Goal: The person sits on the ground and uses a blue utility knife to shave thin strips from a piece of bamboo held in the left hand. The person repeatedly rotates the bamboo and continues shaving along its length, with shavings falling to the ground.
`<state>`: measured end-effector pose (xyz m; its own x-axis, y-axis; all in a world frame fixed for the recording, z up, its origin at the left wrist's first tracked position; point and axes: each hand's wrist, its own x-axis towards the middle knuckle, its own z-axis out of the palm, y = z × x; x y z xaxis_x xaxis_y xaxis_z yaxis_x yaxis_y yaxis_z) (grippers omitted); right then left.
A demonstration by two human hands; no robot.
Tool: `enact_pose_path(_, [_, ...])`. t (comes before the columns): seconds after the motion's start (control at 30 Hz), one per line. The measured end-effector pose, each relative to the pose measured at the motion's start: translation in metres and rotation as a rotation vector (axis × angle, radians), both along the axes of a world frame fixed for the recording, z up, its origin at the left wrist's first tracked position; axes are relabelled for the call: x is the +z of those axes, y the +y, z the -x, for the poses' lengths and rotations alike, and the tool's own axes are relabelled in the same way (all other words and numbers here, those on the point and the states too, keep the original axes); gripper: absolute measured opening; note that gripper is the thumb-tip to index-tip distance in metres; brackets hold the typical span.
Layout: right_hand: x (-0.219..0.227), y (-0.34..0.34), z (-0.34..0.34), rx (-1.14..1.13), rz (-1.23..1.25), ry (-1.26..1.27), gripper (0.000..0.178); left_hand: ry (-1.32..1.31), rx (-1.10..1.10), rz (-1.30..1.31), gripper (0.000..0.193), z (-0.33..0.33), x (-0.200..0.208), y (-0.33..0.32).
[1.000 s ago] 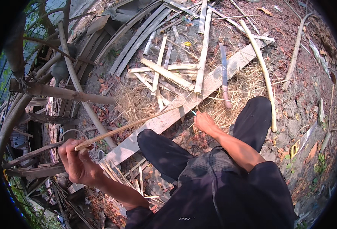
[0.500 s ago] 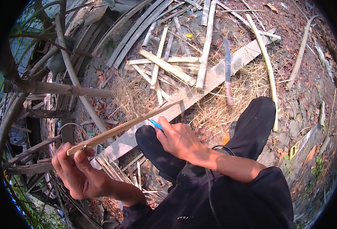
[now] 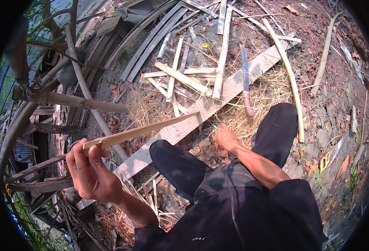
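My left hand (image 3: 93, 171) pinches one end of a long, flat split-wood strip (image 3: 144, 131) between thumb and fingers. The strip slants up and away to the right, its far end over a grey plank (image 3: 269, 60). Apart from it, my right hand (image 3: 227, 139) is closed around a slim blue pen-like tool, whose blue tip (image 3: 215, 126) pokes out on the left. Most of the tool is hidden by the fingers, so its exact kind does not show. Both hands are in front of my bent knees.
A machete (image 3: 246, 79) lies across the plank among straw-like shavings (image 3: 272, 90). Split-wood pieces (image 3: 184, 78) are heaped beyond it. A pale pole (image 3: 287, 69) and a yellow-handled saw (image 3: 325, 162) lie at right. Posts and rails (image 3: 71, 99) stand at left.
My right hand has drawn away from the strip, to the right, with the blue tool still in it. My left hand and the strip's near end have risen slightly.
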<state>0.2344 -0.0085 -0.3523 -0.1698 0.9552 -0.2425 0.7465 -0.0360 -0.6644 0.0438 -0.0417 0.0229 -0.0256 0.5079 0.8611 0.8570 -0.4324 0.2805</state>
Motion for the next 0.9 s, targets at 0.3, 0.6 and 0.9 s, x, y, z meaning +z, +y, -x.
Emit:
enact_pose_path(0.3, [0.231, -0.016, -0.001, -0.049, -0.249, 0.656, 0.023, 0.014, -0.071, -0.015, 0.021, -0.017, -0.003, 0.005])
enact_pose_path(0.6, [0.194, 0.004, 0.025, 0.095, -0.218, 0.354, 0.026, 0.028, 0.0, -0.031, 0.019, -0.014, -0.005, 0.003])
enact_pose_path(0.9, [0.136, 0.019, 0.024, 0.059, 0.105, 0.34, 0.027, 0.162, 0.009, -0.03, 0.027, -0.001, -0.007, 0.002])
